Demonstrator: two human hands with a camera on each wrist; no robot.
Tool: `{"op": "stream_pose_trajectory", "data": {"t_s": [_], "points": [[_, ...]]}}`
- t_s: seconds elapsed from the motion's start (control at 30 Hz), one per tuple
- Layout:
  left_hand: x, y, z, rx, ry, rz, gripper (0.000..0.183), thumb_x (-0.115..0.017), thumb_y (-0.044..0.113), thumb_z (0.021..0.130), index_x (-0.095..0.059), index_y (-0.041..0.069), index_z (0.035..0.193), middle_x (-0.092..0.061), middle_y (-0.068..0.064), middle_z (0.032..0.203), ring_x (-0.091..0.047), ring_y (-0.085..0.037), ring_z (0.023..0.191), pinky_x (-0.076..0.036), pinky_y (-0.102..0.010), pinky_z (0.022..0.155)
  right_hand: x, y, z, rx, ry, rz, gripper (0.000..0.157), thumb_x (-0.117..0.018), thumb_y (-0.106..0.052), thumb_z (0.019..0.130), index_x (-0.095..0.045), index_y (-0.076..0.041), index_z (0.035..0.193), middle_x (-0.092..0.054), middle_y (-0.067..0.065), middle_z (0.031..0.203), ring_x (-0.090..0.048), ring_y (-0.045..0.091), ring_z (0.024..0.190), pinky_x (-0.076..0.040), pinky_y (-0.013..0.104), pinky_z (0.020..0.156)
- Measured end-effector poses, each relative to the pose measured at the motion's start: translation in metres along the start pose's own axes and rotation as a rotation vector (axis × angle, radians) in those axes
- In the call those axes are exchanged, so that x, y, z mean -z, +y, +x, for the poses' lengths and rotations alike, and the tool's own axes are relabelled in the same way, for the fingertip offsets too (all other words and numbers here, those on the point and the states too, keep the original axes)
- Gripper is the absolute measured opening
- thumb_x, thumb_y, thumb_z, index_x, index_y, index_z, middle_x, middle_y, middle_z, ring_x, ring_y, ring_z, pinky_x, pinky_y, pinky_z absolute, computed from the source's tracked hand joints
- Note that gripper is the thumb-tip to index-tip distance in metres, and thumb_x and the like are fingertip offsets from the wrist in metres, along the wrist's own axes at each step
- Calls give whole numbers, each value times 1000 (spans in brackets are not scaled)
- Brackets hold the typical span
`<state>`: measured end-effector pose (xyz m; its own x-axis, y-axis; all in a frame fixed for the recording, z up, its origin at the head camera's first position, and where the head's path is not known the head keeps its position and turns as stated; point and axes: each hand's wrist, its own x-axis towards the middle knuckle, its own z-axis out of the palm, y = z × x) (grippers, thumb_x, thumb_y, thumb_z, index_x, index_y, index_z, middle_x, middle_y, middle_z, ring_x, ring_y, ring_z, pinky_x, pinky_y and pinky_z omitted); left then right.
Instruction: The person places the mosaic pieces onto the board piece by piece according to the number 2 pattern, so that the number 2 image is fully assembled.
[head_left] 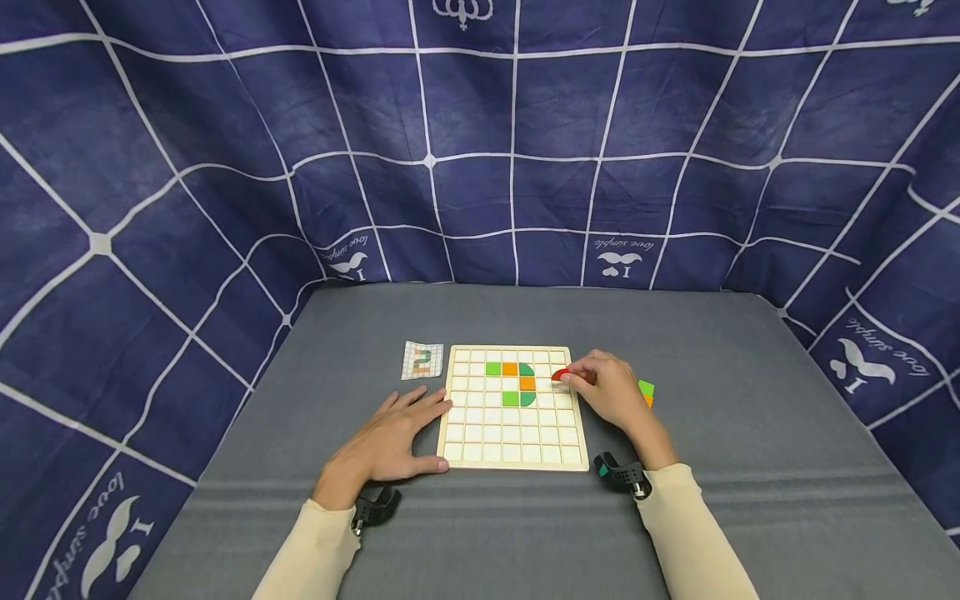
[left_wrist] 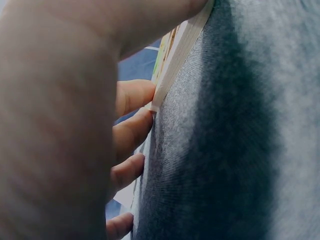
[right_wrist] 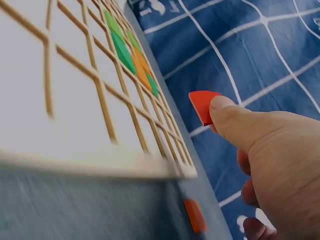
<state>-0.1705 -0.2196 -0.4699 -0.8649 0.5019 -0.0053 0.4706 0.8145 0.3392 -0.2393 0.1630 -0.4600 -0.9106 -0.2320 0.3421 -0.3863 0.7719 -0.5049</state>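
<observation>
Nearest us are the cream sleeves (head_left: 309, 552), coming in from about 7 and 5 o'clock, with a black band (head_left: 621, 473) at each wrist. Between them lies the gridded board (head_left: 492, 450), flat on the grey cloth (head_left: 315, 367). The left hand (head_left: 392, 440) sits between 8 and 9 o'clock of it, fingers spread, thumb by the near corner and forefinger against the side; we take it that this touch steadies the board.

From between 2 and 3 o'clock the right hand (head_left: 613, 390) pinches a red piece (head_left: 560, 375) by one end, over the board's right-hand columns. The right wrist view shows it held up, clear of the grid, its curved-edged shape mostly uncovered (perhaps so it can be turned easily). Just past 12 o'clock of the board's centre sit light green tiles (head_left: 492, 368), orange tiles (head_left: 528, 383) and dark green rounded tiles (head_left: 527, 399), each in a cell.

At 10 o'clock a printed card (head_left: 422, 361) lies beside the board, probably there to stay readable. Loose pieces (head_left: 647, 388), green and orange, show at 3 o'clock, partly hidden by the right hand, seemingly within its easy reach.
</observation>
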Motion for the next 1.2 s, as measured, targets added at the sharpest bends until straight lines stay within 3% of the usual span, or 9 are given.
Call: {"op": "stream_pose_trajectory", "data": {"t_s": [0.47, 0.97, 1.2], "points": [[0, -1, -2, -11, 1, 10, 93, -64, 76, 80, -35, 34, 157, -28, 8, 166, -22, -30, 155, -17, -65, 122, -35, -39, 5, 88, -93, 119, 7, -76, -31, 91, -77, -24, 90, -59, -11, 80, -48, 9, 70, -40, 25, 63], [3, 0, -1, 7, -7, 15, 93, -64, 76, 80, -35, 33, 157, -27, 9, 166, -21, -30, 155, -16, -65, 123, -58, -66, 16, 120, -141, 80, 11, -75, -37, 90, -75, -28, 85, -53, -13, 75, -47, 8, 68, -38, 25, 63], [2, -1, -1, 15, -23, 28, 94, -61, 78, 80, -33, 34, 158, -26, 10, 166, -20, -29, 156, -16, -64, 123, -64, -69, 13, 100, -170, 68, 12, -75, -41, 90, -73, -33, 81, -58, -16, 78, -50, 6, 72, -40, 29, 75]]}}
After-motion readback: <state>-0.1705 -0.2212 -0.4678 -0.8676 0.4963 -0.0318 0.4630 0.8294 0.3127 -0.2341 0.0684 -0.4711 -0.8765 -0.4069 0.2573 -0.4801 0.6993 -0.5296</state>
